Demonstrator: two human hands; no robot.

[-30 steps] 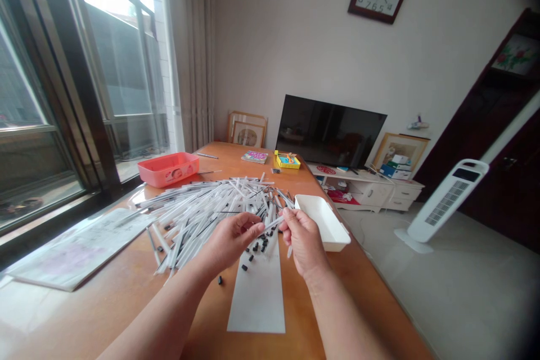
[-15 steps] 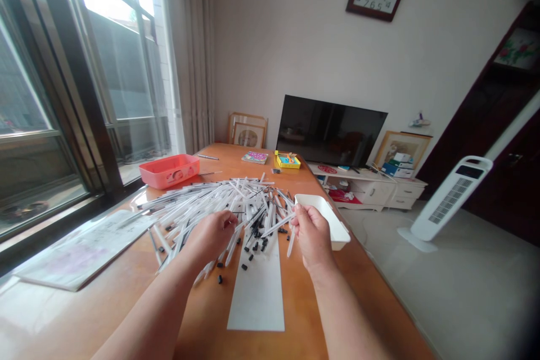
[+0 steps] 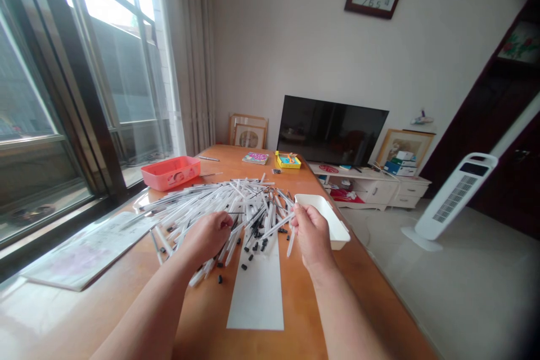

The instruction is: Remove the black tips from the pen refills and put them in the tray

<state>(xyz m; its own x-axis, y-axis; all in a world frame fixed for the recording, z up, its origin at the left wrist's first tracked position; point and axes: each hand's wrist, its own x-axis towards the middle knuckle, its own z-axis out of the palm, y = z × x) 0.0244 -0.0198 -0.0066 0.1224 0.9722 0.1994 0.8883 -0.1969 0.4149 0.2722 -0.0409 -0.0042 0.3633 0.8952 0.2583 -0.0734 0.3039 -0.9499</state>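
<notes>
A big heap of translucent white pen barrels [image 3: 189,202], with dark refills among them, lies across the table. My left hand [image 3: 211,234] is over the near side of the heap, its thumb and fingers pinched together. A thin dark line shows by its fingertips, but I cannot tell whether it is held. My right hand [image 3: 311,229] is closed on a pen barrel [image 3: 276,226], which slants down to the left from the fingertips. Several small black plugs [image 3: 255,246] are scattered on and around a white paper strip [image 3: 255,298] between my forearms.
Beside my right hand a white tray [image 3: 336,230] stands near the table's right edge. A red plastic basket [image 3: 171,173] is at the back left. A flat printed sheet [image 3: 84,253] lies left; a booklet [image 3: 255,158] and a yellow box [image 3: 288,161] sit at the far end.
My left hand has shifted slightly left, its fingers still pinched. The right hand and its pen barrel look almost unchanged.
</notes>
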